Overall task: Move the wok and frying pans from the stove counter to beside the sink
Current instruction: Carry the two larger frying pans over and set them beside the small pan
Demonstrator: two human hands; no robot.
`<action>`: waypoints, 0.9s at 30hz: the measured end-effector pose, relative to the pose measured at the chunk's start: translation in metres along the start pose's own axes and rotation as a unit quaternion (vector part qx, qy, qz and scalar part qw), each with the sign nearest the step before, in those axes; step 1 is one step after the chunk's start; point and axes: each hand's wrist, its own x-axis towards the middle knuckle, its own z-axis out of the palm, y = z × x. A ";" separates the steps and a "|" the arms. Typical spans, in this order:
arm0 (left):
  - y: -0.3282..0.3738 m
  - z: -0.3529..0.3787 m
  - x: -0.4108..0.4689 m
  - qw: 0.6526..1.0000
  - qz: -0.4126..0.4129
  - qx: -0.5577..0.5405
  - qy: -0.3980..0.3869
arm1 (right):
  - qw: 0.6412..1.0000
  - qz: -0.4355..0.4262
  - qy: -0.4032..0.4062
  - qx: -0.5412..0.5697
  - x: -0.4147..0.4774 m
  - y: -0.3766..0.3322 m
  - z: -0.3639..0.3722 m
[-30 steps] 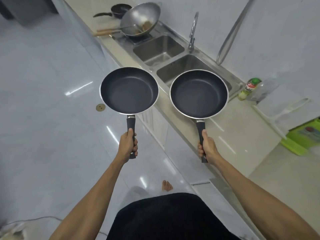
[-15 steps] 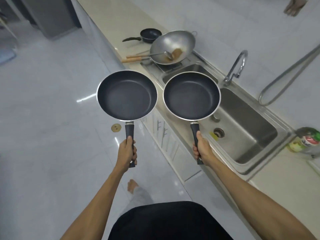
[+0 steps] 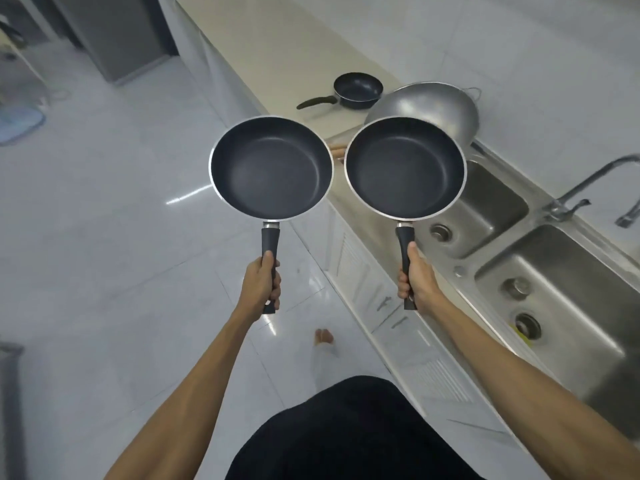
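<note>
My left hand grips the black handle of a dark non-stick frying pan, held level over the floor. My right hand grips the handle of a second, matching frying pan, held level over the counter's front edge by the sink. Behind that pan a steel wok rests on the counter beside the sink, partly hidden. A small black pan sits on the counter just past the wok.
A double steel sink with a tap runs along the right. The pale counter stretches away at the top. White cabinet doors are below. A grey appliance stands at the far left.
I have walked forward along the counter with both pans. The sink has slid toward me and to the right, and the wok and small pan are nearer. The bottle and green item have left view.
</note>
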 end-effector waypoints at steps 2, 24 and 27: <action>0.002 -0.012 0.032 1.000 -0.011 -0.007 0.003 | 1.000 0.005 -0.004 0.003 0.025 -0.010 0.026; 0.149 -0.161 0.474 0.997 -0.048 -0.039 0.037 | 0.998 0.038 -0.031 -0.023 0.322 -0.237 0.354; 0.163 -0.188 0.532 0.998 -0.060 -0.037 0.002 | 0.999 0.033 -0.014 -0.020 0.350 -0.248 0.391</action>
